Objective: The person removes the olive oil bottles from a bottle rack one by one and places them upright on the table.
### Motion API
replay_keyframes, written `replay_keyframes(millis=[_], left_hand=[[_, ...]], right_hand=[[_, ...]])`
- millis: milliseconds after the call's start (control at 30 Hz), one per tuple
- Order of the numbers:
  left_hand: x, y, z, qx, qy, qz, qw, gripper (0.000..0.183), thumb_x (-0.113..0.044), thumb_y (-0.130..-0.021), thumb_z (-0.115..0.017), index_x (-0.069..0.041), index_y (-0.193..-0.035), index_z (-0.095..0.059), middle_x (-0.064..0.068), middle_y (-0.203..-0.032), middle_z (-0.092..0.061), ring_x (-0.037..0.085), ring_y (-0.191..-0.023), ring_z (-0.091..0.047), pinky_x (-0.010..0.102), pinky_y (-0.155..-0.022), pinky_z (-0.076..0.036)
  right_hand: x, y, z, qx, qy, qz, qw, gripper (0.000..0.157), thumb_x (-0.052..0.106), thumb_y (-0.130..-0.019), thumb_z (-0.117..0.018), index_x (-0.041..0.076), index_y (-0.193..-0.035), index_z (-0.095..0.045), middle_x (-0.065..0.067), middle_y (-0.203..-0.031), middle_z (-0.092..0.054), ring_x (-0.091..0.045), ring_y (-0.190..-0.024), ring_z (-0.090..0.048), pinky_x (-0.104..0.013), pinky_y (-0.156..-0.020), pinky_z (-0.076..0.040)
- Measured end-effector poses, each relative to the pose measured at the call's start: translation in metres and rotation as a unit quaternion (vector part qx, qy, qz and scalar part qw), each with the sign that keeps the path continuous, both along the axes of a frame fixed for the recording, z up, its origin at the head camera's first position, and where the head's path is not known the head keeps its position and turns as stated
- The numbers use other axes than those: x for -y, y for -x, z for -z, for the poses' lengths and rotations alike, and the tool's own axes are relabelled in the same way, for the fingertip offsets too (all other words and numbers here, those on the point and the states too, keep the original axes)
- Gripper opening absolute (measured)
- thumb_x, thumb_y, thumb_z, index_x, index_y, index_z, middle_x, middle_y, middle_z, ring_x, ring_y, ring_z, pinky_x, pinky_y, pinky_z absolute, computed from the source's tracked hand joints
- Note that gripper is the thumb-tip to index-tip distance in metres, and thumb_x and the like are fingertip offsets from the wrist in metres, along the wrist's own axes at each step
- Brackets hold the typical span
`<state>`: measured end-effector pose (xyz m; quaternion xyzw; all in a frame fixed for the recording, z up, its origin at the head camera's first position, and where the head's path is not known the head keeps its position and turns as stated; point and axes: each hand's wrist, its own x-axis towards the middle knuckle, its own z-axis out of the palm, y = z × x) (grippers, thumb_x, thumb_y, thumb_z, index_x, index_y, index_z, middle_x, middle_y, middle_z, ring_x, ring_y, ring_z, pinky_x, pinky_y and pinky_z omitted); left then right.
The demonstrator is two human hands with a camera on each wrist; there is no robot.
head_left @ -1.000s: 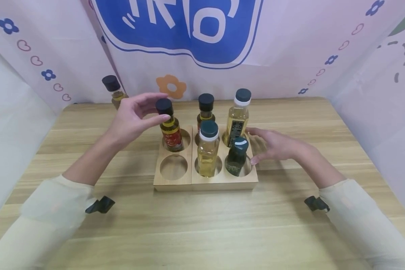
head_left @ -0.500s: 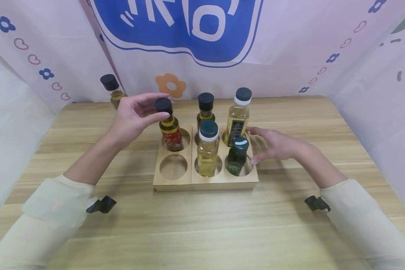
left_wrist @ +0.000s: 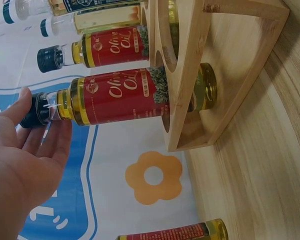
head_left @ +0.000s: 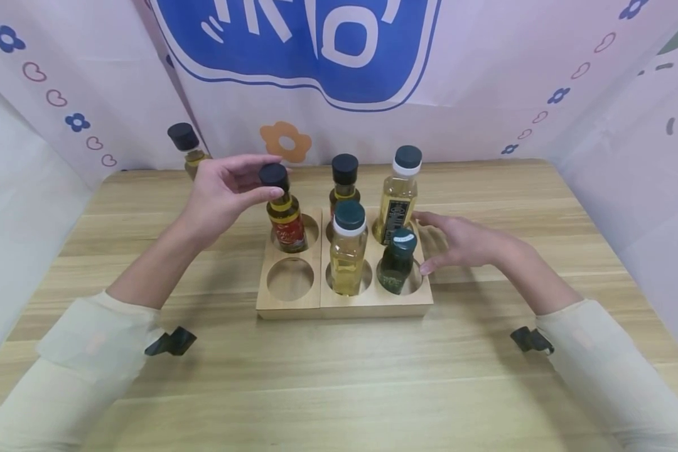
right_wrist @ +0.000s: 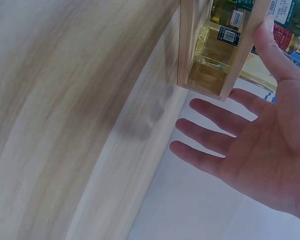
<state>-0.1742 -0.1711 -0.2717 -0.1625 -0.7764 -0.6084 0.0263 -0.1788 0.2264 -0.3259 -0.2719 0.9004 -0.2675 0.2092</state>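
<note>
My left hand (head_left: 213, 196) holds the black cap of an olive oil bottle (head_left: 289, 230) between thumb and fingers. That bottle, red-labelled in the left wrist view, stands in the back left hole of a wooden rack (head_left: 289, 305), leaning slightly. My right hand (head_left: 462, 242) is at the rack's right side, thumb and index finger touching its top edge, the other fingers spread in the right wrist view. Near it stand a small dark green bottle (head_left: 396, 267) and a tall clear oil bottle (head_left: 398, 194) with a dark green cap.
Another clear oil bottle (head_left: 347, 254) fills the front middle hole; behind it is a black-capped bottle (head_left: 344, 172). The front left hole (head_left: 290, 280) holds nothing. One more black-capped bottle (head_left: 184, 139) stands at the back left of the wooden table (head_left: 339, 383), partly behind my left hand.
The view has shifted very slightly. Both hands keep their places, the left at the bottle's cap and the right at the rack's edge.
</note>
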Motion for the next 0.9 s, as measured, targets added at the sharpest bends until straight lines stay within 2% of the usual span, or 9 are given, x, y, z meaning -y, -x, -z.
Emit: replay_keyframes(millis=[100, 233, 333, 567, 900], left_hand=[[-0.0006, 0.0008, 0.0003, 0.003, -0.021, 0.002, 0.9998, 0.038, 0.006, -0.088, -0.079, 0.000, -0.125, -0.073, 0.005, -0.117, -0.077, 0.009, -0.102, -0.074, 0.022, -0.092, -0.058], [-0.0014, 0.0014, 0.0003, 0.005, -0.026, 0.000, 0.9997, 0.038, 0.004, -0.088, -0.080, 0.001, -0.125, -0.072, 0.005, -0.116, -0.078, 0.010, -0.102, -0.075, 0.022, -0.092, -0.059], [-0.0017, 0.0016, 0.0001, 0.004, -0.024, -0.001, 0.9997, 0.038, 0.003, -0.088, -0.081, 0.000, -0.124, -0.073, 0.005, -0.116, -0.078, 0.010, -0.102, -0.075, 0.022, -0.092, -0.059], [-0.0013, 0.0021, 0.0005, 0.006, -0.056, 0.004, 0.9984, 0.035, 0.006, -0.085, -0.082, -0.004, -0.118, -0.077, 0.005, -0.111, -0.079, 0.010, -0.099, -0.076, 0.021, -0.090, -0.059], [-0.0041, 0.0026, -0.0001, 0.002, -0.058, 0.000, 0.9983, 0.035, 0.006, -0.086, -0.081, 0.000, -0.119, -0.075, 0.005, -0.110, -0.079, 0.011, -0.097, -0.076, 0.022, -0.090, -0.059]], right_hand=[[-0.0002, 0.0005, 0.0001, -0.001, 0.000, -0.002, 1.000, 0.108, 0.034, -0.081, -0.090, -0.005, -0.159, -0.027, -0.033, -0.159, -0.036, -0.053, -0.148, -0.030, -0.068, -0.122, -0.020], [-0.0009, 0.0011, 0.0006, 0.001, -0.004, -0.002, 1.000, 0.109, 0.034, -0.081, -0.090, -0.005, -0.159, -0.026, -0.033, -0.159, -0.036, -0.053, -0.148, -0.030, -0.068, -0.122, -0.020], [-0.0014, 0.0012, 0.0009, 0.004, -0.007, 0.001, 1.000, 0.110, 0.035, -0.080, -0.090, -0.005, -0.160, -0.026, -0.033, -0.159, -0.035, -0.053, -0.148, -0.030, -0.068, -0.122, -0.020], [-0.0007, 0.0008, 0.0003, 0.002, -0.007, -0.002, 1.000, 0.109, 0.035, -0.081, -0.090, -0.006, -0.159, -0.026, -0.034, -0.158, -0.036, -0.053, -0.147, -0.031, -0.068, -0.121, -0.021], [0.0003, 0.0000, -0.0003, 0.003, -0.011, 0.002, 1.000, 0.107, 0.033, -0.082, -0.089, -0.004, -0.160, -0.026, -0.033, -0.158, -0.038, -0.053, -0.147, -0.031, -0.068, -0.121, -0.021]])
